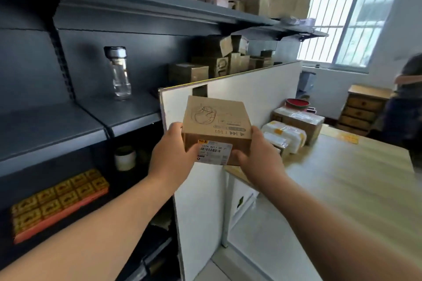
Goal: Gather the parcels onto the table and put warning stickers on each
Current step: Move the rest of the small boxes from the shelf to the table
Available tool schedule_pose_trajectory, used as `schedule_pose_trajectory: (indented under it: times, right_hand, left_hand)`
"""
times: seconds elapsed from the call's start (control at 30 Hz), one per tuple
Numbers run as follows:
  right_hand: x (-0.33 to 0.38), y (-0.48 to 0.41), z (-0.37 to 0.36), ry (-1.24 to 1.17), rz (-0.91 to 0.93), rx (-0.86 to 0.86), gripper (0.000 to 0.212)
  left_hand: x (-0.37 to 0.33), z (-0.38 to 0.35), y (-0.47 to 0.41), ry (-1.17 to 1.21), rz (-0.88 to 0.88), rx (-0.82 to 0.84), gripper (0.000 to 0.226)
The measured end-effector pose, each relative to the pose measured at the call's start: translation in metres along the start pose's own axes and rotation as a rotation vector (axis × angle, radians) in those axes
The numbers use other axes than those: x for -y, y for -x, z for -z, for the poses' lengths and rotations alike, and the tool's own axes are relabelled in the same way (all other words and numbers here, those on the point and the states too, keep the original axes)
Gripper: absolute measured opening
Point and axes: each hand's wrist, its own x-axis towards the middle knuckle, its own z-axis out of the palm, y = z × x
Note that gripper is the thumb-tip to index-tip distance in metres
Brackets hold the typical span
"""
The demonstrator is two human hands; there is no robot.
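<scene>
I hold a small brown cardboard parcel (215,121) in the air with both hands; a white barcode label is on its near side. My left hand (171,155) grips its left lower corner. Its right lower corner is gripped by my right hand (258,157). The parcel hangs in front of a white partition panel (253,91), just left of the wooden table (356,180). On the table's far left lie several parcels: white wrapped ones (285,137) and a larger taped brown box (301,121). A yellow sticker sheet (348,138) lies further back on the table.
Dark grey shelving (68,125) fills the left, with a clear glass jar (120,73), cardboard boxes (219,61) behind the panel and yellow packets (59,198) lower down. A person (406,102) stands at the far right beside a wooden drawer chest (363,107).
</scene>
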Motion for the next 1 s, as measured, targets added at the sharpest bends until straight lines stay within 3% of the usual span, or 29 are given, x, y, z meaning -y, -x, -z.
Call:
schedule_pose_trajectory:
  times: [0.17,0.33,1.0]
  right_hand:
    - [-0.054,-0.016,-0.002,0.052,-0.154,-0.001,0.064]
    - [-0.087,-0.053,-0.013,0.114,-0.243,-0.033,0.061]
    - [-0.171,-0.237,-0.048,0.121,-0.409,-0.090,0.056]
  left_hand:
    - [-0.001,-0.064,-0.017,0.006,0.017,0.172,0.042]
    - [0.006,-0.117,-0.054,0.033,-0.016,0.281,0.040]
    - [0.027,-0.279,-0.234,0.048,-0.076,0.498,0.039]
